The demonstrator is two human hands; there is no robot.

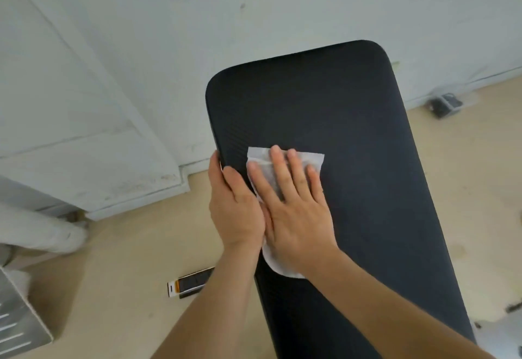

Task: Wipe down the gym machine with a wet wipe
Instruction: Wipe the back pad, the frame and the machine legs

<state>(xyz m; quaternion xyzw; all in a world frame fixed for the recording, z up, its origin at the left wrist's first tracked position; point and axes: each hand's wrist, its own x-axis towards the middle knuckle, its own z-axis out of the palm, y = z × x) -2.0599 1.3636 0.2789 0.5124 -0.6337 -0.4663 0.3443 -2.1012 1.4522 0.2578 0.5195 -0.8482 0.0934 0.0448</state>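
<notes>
The right hand (293, 211) is pressing the wet wipe (261, 156) flat, with straight fingers, on the black pad of the gym machine (353, 132), near its left edge. The left hand (234, 209) is gripping that edge, probably to steady the pad against the rubbing.

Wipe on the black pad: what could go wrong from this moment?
1. The wipe lies crumpled under the right hand, whose flat fingers only press it, so it could slip or fold over and clean less surface.
2. The left hand grips the left edge of the pad right beside the wipe, so that strip may get skipped.
</notes>
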